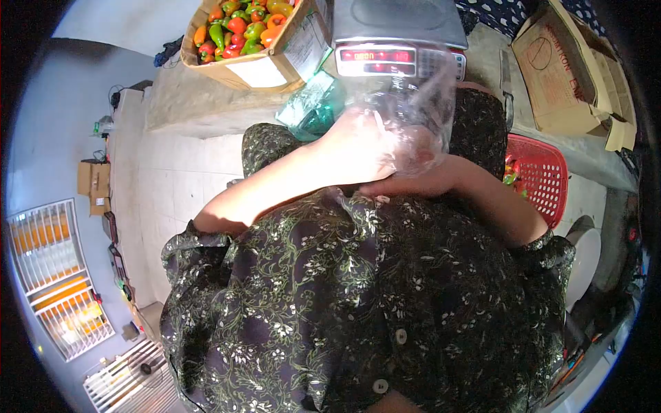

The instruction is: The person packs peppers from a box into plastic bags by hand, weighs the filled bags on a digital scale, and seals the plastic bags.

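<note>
A clear plastic bag (430,110) stands up between my hands in front of my waist, its film spread over the front of the scale. My left hand (365,141) grips the bag from the left, bright with glare. On the other side my right hand (421,148) is closed on the lower part of the bag, seen partly through the film. Crinkled plastic and reflections hide several fingertips. Just left of my left hand is a bundle of green-tinted plastic (313,104). Behind the bag is a digital scale (401,38) with a lit red display.
A cardboard box (303,51) of red, green and orange peppers stands on the ledge at upper left. An open carton (558,82) is at upper right. Below it sits a red perforated basket (544,179) with some peppers. A whitish round object (585,265) lies near my right elbow.
</note>
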A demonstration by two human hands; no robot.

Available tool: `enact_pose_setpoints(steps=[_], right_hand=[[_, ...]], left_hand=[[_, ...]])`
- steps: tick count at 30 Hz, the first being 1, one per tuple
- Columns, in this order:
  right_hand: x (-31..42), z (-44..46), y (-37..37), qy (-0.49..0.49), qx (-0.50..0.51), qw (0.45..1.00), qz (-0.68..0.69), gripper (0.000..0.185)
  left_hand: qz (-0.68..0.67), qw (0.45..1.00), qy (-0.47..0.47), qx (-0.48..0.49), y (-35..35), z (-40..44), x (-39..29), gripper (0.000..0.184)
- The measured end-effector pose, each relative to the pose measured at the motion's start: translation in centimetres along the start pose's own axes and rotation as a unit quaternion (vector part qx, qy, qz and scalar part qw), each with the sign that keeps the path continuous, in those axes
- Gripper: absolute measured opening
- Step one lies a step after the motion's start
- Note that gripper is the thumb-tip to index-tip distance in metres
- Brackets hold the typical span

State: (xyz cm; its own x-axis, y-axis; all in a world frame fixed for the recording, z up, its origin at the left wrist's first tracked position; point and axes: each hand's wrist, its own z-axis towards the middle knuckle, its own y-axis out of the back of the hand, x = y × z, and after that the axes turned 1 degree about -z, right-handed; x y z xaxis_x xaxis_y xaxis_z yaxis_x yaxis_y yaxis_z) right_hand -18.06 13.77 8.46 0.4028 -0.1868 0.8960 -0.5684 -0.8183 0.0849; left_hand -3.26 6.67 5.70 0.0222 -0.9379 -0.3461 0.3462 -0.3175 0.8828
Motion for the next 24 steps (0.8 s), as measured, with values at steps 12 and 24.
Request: enact_pose_setpoints(steps=[12,24], right_hand=[[-3.2,3.3,0.8,0.087,-0.257,0.924,-0.269,0.032],[-6.5,2.1,5.0,0.184,-0.57,0.622,-0.504,0.02]], left_hand=[[-0.064,0.989,0.13,0.032,6.2,7.4,-2.1,0.027],[-0.77,0.571,0.27,-0.094,-1.6,-2.6,0.1,0.05]])
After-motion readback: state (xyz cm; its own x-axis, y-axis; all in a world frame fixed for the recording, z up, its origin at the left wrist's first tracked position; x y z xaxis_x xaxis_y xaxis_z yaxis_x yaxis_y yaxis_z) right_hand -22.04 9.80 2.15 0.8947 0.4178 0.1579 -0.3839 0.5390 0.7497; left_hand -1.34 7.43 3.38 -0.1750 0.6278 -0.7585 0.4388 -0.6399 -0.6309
